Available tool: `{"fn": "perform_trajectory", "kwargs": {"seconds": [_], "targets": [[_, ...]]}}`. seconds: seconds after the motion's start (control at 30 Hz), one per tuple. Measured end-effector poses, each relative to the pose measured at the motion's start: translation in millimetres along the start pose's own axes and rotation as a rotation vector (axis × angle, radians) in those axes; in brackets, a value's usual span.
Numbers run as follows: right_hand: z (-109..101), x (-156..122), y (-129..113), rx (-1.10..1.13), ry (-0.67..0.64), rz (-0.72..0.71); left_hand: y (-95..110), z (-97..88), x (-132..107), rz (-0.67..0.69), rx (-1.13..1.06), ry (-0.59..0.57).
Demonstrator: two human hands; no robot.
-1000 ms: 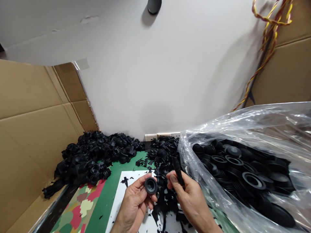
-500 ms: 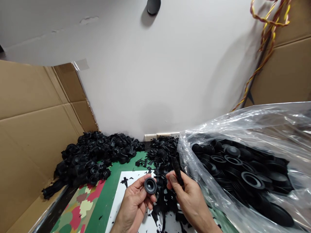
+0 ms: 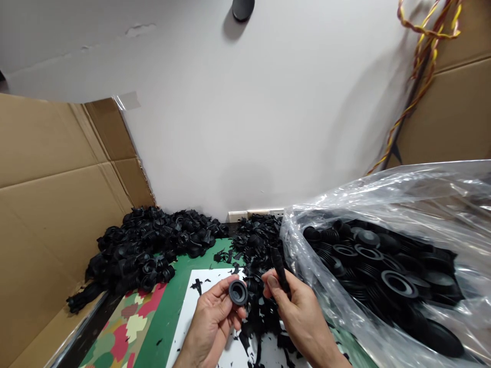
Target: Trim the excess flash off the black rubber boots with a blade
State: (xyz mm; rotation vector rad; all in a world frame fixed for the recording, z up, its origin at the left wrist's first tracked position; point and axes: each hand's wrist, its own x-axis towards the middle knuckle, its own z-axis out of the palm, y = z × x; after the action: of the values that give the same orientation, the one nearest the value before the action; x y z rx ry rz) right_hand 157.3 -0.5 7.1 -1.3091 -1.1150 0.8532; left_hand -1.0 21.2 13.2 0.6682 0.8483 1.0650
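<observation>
Between the thumb and fingers of my left hand is a round black rubber bellows, its ringed open end turned up toward me. My right hand is closed around a slim dark tool that points up and away; its kind cannot be made out. The two hands are a short way apart, above a white sheet strewn with black rubber scraps. The inside of the bellows is partly in shadow.
A heap of black ribbed rubber parts lies at the left beside a cardboard panel. At right, a clear plastic bag holds several black bellows. Behind stands a pale wall; twisted wires hang at right.
The bellows in my left hand has tilted slightly, so its opening faces a little differently. My right hand has hardly moved.
</observation>
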Motion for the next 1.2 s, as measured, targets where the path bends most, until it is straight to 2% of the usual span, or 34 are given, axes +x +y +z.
{"fn": "perform_trajectory", "kwargs": {"seconds": [0.2, 0.7, 0.97, 1.2], "targets": [[0.3, 0.3, -0.5, 0.01, -0.009, 0.007, -0.9, -0.9, -0.4, 0.006, 0.02, 0.009], [0.4, 0.4, -6.1, -0.005, -0.016, 0.002, -0.7, 2.0, -1.9, 0.049, 0.052, -0.087], [0.2, -0.9, 0.7, -0.015, -0.028, 0.009, -0.3, 1.8, -2.2, 0.022, 0.017, -0.032], [-0.3, -1.5, -3.0, 0.006, -0.022, 0.011, -0.4, 2.1, -1.7, 0.015, 0.017, -0.016]]}}
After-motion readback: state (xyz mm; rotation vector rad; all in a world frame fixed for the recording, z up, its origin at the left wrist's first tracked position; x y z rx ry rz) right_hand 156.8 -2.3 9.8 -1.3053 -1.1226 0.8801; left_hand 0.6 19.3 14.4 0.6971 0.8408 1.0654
